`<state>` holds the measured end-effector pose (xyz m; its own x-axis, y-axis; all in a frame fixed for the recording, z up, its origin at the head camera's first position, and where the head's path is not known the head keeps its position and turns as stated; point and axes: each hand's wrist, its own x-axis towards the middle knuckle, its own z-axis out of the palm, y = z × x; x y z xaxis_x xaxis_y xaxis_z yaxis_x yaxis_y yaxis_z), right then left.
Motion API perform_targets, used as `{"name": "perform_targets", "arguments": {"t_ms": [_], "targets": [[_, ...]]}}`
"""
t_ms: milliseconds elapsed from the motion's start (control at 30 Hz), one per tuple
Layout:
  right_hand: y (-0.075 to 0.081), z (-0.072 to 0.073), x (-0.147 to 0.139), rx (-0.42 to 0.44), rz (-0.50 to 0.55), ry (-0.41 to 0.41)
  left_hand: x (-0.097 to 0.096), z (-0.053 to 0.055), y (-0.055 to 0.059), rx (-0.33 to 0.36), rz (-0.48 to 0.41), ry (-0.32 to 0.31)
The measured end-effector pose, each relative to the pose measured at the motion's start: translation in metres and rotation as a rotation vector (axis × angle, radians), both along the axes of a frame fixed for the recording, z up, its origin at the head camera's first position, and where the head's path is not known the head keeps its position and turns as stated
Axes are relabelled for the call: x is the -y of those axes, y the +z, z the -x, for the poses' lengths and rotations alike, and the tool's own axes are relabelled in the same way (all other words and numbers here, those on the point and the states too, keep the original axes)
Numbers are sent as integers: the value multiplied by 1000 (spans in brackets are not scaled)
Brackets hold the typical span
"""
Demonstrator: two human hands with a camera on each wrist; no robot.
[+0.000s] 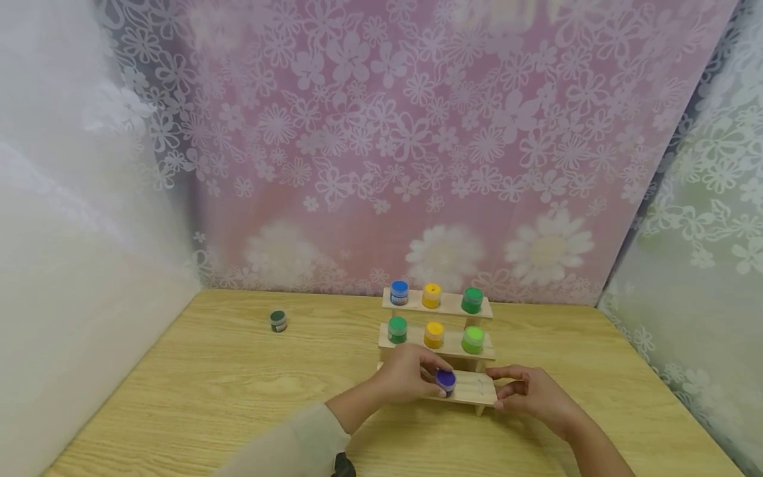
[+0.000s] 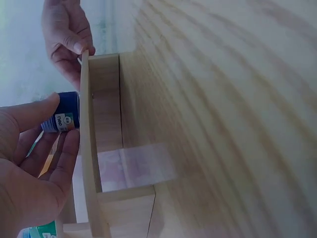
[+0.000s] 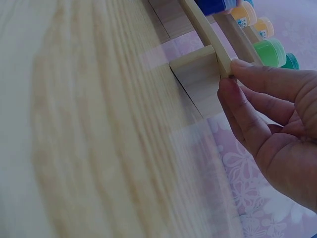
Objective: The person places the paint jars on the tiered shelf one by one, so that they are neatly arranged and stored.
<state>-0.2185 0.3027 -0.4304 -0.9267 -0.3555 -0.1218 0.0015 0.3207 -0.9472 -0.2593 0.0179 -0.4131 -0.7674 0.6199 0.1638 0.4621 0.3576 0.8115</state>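
My left hand (image 1: pixel 406 376) pinches a purple-lidded paint jar (image 1: pixel 445 379) between thumb and fingers at the lowest step of a wooden three-step stand (image 1: pixel 477 389). In the left wrist view, the jar (image 2: pixel 68 110) looks dark blue with a white label, its base right at the board. Thumb and fingers of my right hand (image 1: pixel 534 397) grip the right end of that same step; the right wrist view shows the thumb above and fingertips below the board's corner (image 3: pixel 224 64).
On the middle step stand a green jar (image 1: pixel 397 330), a yellow jar (image 1: pixel 434 335) and a light green jar (image 1: pixel 473 340). The top step bears blue (image 1: pixel 399 293), yellow (image 1: pixel 432 296) and green (image 1: pixel 473 301) jars. A dark green jar (image 1: pixel 278 321) sits apart on the table's left. Flowered curtain (image 1: pixel 381 165) hangs behind.
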Motion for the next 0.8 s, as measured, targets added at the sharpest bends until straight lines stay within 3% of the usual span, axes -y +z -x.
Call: {"name": "perform_targets", "arguments": {"t_ms": [267, 533, 800], "targets": [[1, -1, 0, 5, 11, 9, -11, -1, -6, -26, 10, 9], [-1, -2, -1, -3, 14, 13, -10, -1, -8, -31, -3, 1], [1, -1, 0, 8, -8, -5, 10, -2, 1, 61, -145, -7]]}}
